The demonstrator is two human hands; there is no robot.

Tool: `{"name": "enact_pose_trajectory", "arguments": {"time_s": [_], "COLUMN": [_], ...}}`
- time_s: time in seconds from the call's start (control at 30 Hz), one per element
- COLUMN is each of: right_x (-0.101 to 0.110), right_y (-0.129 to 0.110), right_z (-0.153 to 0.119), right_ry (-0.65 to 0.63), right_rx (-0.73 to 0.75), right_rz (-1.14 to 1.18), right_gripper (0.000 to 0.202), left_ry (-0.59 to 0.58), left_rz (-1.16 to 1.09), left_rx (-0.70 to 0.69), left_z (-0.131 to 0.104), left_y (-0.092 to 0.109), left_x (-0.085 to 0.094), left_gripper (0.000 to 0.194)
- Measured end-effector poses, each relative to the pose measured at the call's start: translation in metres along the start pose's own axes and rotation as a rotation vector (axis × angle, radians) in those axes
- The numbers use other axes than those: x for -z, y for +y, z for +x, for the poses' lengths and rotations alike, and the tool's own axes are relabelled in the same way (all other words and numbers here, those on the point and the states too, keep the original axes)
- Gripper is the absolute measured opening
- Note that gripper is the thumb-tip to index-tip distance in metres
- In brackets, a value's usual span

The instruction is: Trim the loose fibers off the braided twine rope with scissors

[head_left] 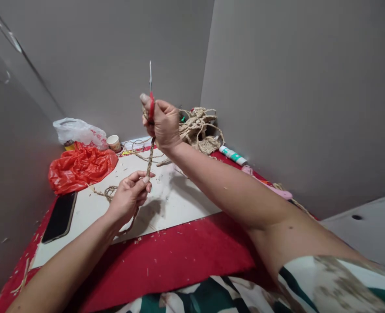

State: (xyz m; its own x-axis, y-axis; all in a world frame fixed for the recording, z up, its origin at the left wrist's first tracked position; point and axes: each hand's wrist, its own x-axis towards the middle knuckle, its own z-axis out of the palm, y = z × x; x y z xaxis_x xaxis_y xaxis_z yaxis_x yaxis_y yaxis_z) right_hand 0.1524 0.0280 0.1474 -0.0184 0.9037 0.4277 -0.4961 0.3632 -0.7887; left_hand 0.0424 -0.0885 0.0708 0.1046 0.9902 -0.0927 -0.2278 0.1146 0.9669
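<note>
Raised above the board, my right hand (168,124) is closed around red-handled scissors (151,104), their thin metal tip pointing up. A bit of braided straw cord also shows at its fingers. From there the straw cord (150,158) runs taut down to my left hand (132,191), which pinches it between thumb and fingers. Below the left hand, the cord trails onto the white board (175,204), and a loose coil of cord (109,192) lies beside the wrist.
A heap of braided straw (200,126) sits at the back right, near a white-and-green tube (233,155). On the left are a red plastic bag (83,167), a white plastic bag (78,130), a paper cup (114,142) and a phone (60,217). Straw scraps dot the red cloth (166,261).
</note>
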Motion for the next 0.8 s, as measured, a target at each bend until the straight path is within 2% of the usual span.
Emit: {"name": "enact_pose_trajectory", "arguments": {"time_s": [0.07, 0.17, 0.23, 0.3, 0.4, 0.5, 0.57, 0.67, 0.8], "right_x": [0.008, 0.037, 0.059, 0.077, 0.097, 0.111, 0.118, 0.123, 0.121], "right_y": [0.031, 0.076, 0.089, 0.085, 0.059, 0.032, 0.023, 0.021, 0.024], "right_z": [0.008, 0.013, 0.017, 0.022, 0.022, -0.003, -0.03, -0.068, -0.092], "right_ry": [-0.007, -0.063, -0.085, -0.075, -0.048, -0.109, -0.275, -0.528, -0.769], "right_rx": [-0.195, -0.398, -0.48, -0.492, -0.472, -0.448, -0.424, -0.286, -0.165], "right_rz": [-0.238, -0.385, -0.473, -0.532, -0.567, -0.579, -0.767, -1.187, -1.526], "right_gripper": [0.045, 0.038, 0.023, 0.029, 0.028, 0.028, 0.032, 0.037, 0.032], "left_ry": [0.054, 0.094, 0.097, 0.101, 0.106, 0.097, 0.091, 0.066, 0.004], "left_rz": [-0.063, -0.124, -0.147, -0.175, -0.216, -0.231, -0.232, -0.241, -0.271], "left_rx": [0.068, 0.192, 0.239, 0.274, 0.304, 0.308, 0.301, 0.297, 0.294], "left_z": [0.011, 0.026, 0.031, 0.032, 0.033, 0.033, 0.032, 0.031, 0.03], "left_y": [-0.011, -0.03, -0.038, -0.04, -0.038, -0.038, -0.04, -0.041, -0.04], "left_x": [0.008, 0.024, 0.032, 0.035, 0.034, 0.033, 0.032, 0.032, 0.031], "left_gripper": [0.029, 0.024, 0.02, 0.018, 0.017, 0.017, 0.018, 0.023, 0.029]}}
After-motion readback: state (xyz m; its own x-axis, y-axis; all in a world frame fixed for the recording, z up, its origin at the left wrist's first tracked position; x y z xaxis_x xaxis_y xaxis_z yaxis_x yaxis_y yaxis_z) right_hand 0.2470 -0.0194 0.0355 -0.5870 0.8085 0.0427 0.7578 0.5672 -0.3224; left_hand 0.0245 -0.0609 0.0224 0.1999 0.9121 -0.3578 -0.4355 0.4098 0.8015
